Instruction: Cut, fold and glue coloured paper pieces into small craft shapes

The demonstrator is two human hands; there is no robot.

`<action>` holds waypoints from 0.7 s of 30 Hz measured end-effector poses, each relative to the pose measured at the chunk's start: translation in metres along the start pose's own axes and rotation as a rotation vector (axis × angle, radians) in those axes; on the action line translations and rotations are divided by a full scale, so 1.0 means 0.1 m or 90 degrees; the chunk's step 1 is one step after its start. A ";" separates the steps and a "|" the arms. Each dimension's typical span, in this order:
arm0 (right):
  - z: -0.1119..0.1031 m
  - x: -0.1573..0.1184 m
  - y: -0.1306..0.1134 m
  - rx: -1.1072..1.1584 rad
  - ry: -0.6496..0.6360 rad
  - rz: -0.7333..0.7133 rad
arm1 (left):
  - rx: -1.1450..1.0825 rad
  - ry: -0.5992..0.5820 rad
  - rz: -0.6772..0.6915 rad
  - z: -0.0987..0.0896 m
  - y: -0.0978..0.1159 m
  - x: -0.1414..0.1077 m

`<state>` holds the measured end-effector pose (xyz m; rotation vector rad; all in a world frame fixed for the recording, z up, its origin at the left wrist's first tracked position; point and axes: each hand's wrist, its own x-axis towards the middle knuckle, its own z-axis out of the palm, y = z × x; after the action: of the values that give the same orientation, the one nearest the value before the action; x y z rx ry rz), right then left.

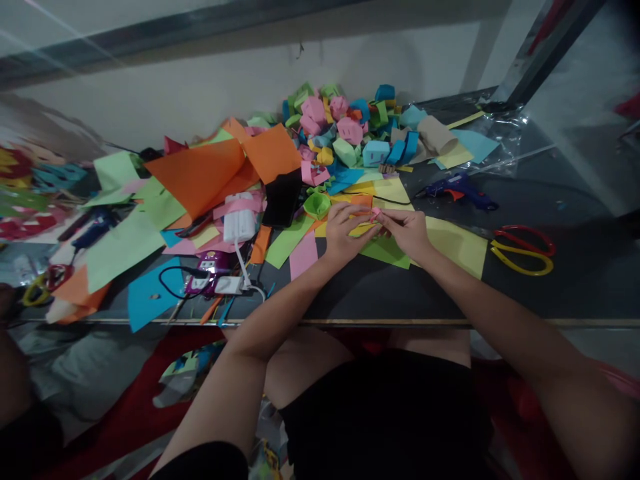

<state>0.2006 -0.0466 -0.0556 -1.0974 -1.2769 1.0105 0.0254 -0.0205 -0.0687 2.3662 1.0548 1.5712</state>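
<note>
Small pink paper piece [376, 212] is sitting between both hands, its long axis unclear; the right hand [411, 233] is pinching it, the left hand [345, 232] is touching it, grip unclear; a green curled-paper cup [313, 211] is standing just left of them

Paper piece [375, 212] between fingers [400, 216], scissors [524, 252] right, glue gun [461, 189] behind scissors; phone [281, 201] left

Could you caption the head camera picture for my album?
Left fingers and right fingers hold a small pink paper piece at a dark table strewn with colored paper.
</note>
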 end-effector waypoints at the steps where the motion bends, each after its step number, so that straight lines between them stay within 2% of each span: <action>1: 0.00 -0.01 0.00 0.001 -0.007 0.008 | 0.005 -0.003 -0.013 0.00 -0.01 -0.01; 7: -0.01 -0.02 -0.04 0.070 -0.075 0.067 | 0.042 -0.008 -0.012 0.00 -0.02 -0.03; 12: -0.02 0.00 -0.01 0.102 -0.073 0.079 | 0.064 -0.032 0.030 -0.01 0.00 -0.03; 18: 0.00 -0.01 0.01 0.102 -0.084 0.104 | 0.056 -0.008 0.087 -0.02 -0.01 -0.07; 21: 0.02 -0.03 -0.02 0.138 -0.080 0.125 | 0.082 -0.011 0.071 -0.02 0.03 -0.06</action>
<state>0.1987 -0.0497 -0.0542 -1.0178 -1.1419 1.3504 0.0236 -0.0269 -0.0709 2.5589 1.0692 1.5601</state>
